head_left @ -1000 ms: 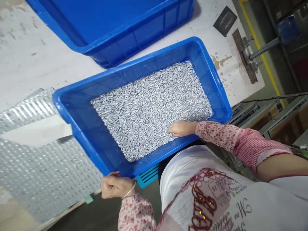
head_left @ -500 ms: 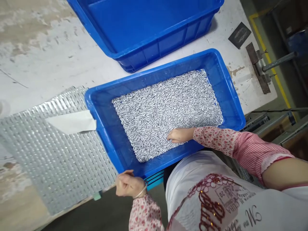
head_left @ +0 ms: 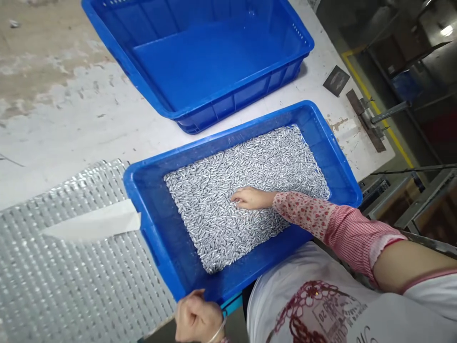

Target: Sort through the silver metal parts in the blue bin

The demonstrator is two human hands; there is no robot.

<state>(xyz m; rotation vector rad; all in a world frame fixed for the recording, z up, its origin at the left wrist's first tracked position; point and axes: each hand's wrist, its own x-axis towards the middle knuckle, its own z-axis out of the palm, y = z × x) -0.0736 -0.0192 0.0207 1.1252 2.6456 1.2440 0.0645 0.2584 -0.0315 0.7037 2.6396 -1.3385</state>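
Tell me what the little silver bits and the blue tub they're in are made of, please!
Little silver bits: probably shiny metal, since they're grey with bright glints, though silver-coated plastic could look similar.

Blue tub: most likely moulded plastic, smooth and slightly glossy; it's nearly one colour, with rounded corners and a thick rim.

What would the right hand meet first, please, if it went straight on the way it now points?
Most likely the small silvery pieces just ahead of the right hand, though the single view leaves unclear whether it touches them.
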